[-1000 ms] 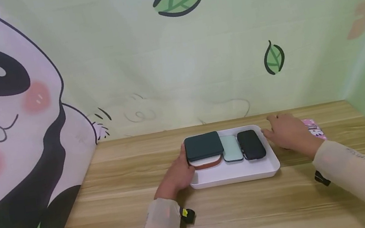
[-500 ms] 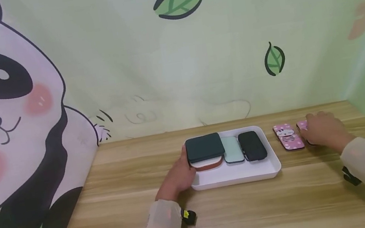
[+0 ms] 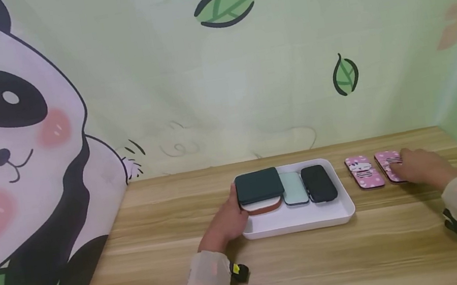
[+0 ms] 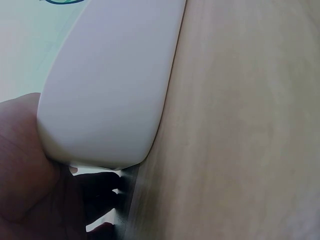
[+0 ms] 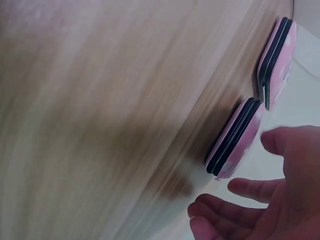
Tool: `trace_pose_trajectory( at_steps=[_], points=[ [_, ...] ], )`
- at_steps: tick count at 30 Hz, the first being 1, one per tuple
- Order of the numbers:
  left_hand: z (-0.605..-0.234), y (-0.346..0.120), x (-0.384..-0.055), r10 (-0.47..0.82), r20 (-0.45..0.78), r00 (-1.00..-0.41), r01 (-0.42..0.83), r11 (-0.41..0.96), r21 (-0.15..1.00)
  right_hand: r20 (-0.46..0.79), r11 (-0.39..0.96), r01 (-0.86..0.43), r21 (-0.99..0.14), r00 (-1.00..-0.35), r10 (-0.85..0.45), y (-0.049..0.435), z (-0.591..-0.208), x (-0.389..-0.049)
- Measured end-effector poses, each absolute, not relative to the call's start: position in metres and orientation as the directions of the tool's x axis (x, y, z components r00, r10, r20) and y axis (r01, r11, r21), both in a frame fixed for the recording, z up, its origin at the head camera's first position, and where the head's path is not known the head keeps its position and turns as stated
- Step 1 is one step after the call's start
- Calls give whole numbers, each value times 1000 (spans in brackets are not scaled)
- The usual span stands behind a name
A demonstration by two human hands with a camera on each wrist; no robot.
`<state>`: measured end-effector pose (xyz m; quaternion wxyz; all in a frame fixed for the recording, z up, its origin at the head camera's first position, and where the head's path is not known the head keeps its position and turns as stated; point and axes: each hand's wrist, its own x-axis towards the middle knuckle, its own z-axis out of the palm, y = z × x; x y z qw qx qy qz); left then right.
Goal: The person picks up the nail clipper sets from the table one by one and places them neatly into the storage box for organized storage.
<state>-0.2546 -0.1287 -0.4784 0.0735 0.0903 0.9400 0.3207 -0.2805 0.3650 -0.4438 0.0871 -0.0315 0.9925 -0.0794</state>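
My left hand [image 3: 225,220] holds the left end of a white tray [image 3: 299,223], its fingers reaching past the end wall in the left wrist view. Inside the tray, a dark green flat case [image 3: 259,185] lies on top of a white and brown item [image 3: 262,205]. Beside them are a mint-green slim case [image 3: 294,188] and a black case [image 3: 318,183]. Right of the tray, two pink printed cases lie on the table: a left one [image 3: 364,172] and a right one [image 3: 388,163]. My right hand [image 5: 285,185] is beside the right one, fingers spread, with a gap between them.
The wooden table [image 3: 302,270] ends at the back against a pale green printed backdrop [image 3: 181,70] with a panda and leaves. A second wall panel rises at the right. Dark wrist straps with small devices hang under both sleeves.
My right hand has moved right, from beside the tray to the right-hand pink case, uncovering the left pink case and then most of the right one. My left hand stays at the tray.
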Motion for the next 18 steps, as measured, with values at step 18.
trace_pose_trajectory(
  at_steps=[18],
  points=[
    [-477, -127, -253, 214, -93, -972, 113, 781, 614, -158, 968, -56, -245, -983, -97, 366, -455, -289]
  ],
)
